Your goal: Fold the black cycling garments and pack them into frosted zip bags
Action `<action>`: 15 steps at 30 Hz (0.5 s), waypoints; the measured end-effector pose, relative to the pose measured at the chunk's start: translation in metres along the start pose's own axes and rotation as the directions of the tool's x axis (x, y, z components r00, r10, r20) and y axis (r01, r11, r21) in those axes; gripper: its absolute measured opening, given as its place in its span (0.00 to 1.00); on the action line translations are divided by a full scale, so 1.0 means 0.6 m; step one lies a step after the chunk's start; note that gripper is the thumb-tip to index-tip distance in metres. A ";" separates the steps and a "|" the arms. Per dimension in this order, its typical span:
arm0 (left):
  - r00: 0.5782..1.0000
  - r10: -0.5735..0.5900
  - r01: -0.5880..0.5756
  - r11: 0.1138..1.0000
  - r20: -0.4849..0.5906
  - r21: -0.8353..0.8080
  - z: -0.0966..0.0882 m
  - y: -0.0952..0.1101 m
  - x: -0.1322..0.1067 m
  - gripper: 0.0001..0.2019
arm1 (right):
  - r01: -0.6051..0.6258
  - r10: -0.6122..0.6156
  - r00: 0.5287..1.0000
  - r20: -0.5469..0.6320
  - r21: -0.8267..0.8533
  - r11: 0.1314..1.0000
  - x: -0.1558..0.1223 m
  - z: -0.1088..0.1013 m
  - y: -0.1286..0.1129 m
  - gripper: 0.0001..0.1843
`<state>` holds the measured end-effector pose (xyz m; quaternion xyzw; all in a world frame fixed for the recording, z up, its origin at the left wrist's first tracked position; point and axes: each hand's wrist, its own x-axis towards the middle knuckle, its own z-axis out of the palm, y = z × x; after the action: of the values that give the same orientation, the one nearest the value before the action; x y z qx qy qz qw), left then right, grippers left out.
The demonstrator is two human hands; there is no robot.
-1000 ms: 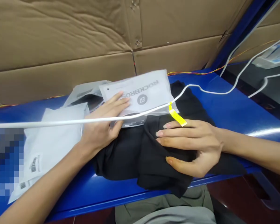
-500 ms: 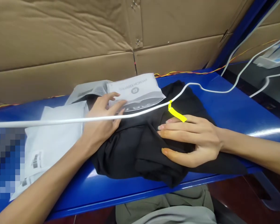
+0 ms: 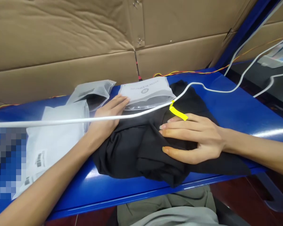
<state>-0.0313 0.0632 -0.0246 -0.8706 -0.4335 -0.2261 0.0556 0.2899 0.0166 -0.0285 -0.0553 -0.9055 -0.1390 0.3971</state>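
Observation:
A folded black garment [image 3: 136,147] lies on the blue table [image 3: 238,110] in front of me. My right hand [image 3: 193,138] rests flat on its right half, fingers stretched out and pointing left. My left hand [image 3: 108,116] lies open at the garment's upper left edge, its fingertips touching a frosted zip bag with a round logo [image 3: 147,92] that lies flat behind the garment. A white cable [image 3: 132,115] with a yellow tag [image 3: 178,113] runs across above both hands.
White poly bags with barcode labels [image 3: 54,138] lie at the left, a grey frosted bag [image 3: 91,92] behind them. Cardboard [image 3: 85,40] walls the back. Red-yellow wires [image 3: 186,72] run along the table's far edge. More white cables and a device [image 3: 275,55] are at the right.
The logo bag has gone from raised in my left hand to lying flat further back on the table. My left hand has flattened beside it. The right hand has hardly moved.

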 end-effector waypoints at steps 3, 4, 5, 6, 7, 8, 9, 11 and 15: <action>0.989 -0.081 0.086 0.996 -0.123 0.034 0.004 0.003 0.001 0.18 | 0.001 -0.001 1.000 0.005 0.011 1.000 -0.001 0.001 -0.001 0.12; 0.981 -0.107 0.116 0.992 -0.161 0.048 0.005 0.003 0.002 0.17 | 0.002 -0.002 1.000 0.003 0.017 1.000 -0.002 0.001 -0.001 0.12; 0.974 -0.127 0.140 0.988 -0.189 0.057 0.005 0.003 0.003 0.16 | 0.003 -0.003 1.000 0.002 0.022 1.000 -0.003 0.001 -0.001 0.12; 0.969 -0.141 0.157 0.985 -0.202 0.064 0.005 0.003 0.005 0.16 | 0.004 -0.004 1.000 0.001 0.023 1.000 -0.005 0.001 -0.001 0.12; 0.969 -0.149 0.166 0.984 -0.196 0.069 0.004 0.003 0.007 0.17 | 0.006 -0.006 1.000 0.001 0.021 1.000 -0.006 0.001 0.001 0.13; 0.975 -0.143 0.157 0.985 -0.172 0.070 0.003 0.002 0.008 0.18 | 0.005 -0.005 1.000 0.009 0.020 1.000 -0.009 0.000 0.002 0.13; 0.985 -0.119 0.128 0.990 -0.125 0.065 0.002 0.001 0.010 0.18 | -0.003 0.002 1.000 0.028 0.026 1.000 -0.011 0.000 0.005 0.13; 0.999 -0.036 0.035 0.999 0.008 0.040 0.001 -0.002 0.011 0.20 | -0.039 0.033 0.996 0.088 0.069 0.997 -0.017 -0.002 0.010 0.18; 0.985 0.073 -0.078 0.997 0.156 0.027 -0.001 -0.006 0.009 0.22 | -0.188 0.144 0.961 0.236 0.176 0.966 -0.024 -0.003 0.020 0.31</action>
<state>-0.0318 0.0691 -0.0219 -0.9003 -0.4067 -0.1482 0.0446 0.3033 0.0274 -0.0352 -0.1068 -0.9455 -0.0077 0.3074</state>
